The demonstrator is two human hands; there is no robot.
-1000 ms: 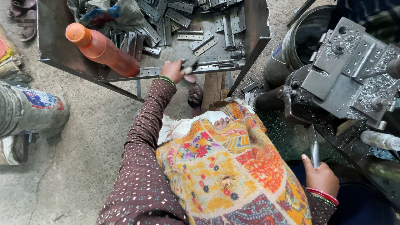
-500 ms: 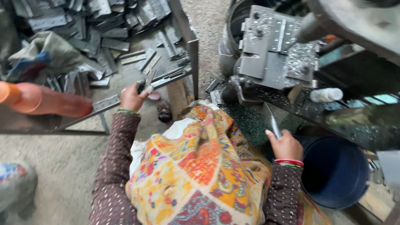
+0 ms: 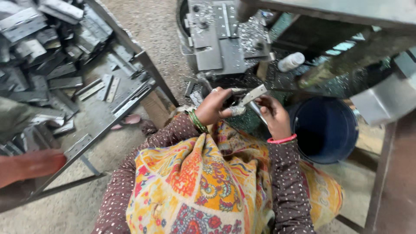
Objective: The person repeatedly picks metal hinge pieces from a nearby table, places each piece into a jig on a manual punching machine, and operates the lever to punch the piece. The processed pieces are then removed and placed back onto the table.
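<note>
Workshop floor; left hand (image 3: 214, 106) and right hand (image 3: 274, 115) fingers both grip metal hinge (image 3: 252, 94) between them.

The cloth (image 3: 203, 182) in the lower middle was yellow with red and orange flowers, the sleeves (image 3: 286, 182) were brown with tiny white dots, the bucket (image 3: 342, 125) at the right was dark blue, and the metal pieces (image 3: 52, 47) in the upper left were grey.

I see my left hand (image 3: 215, 106) and right hand (image 3: 273, 113) both gripping 1 metal hinge (image 3: 250, 95) above the blue bucket (image 3: 326, 130); hinge pile (image 3: 52, 43) lies left.
</note>
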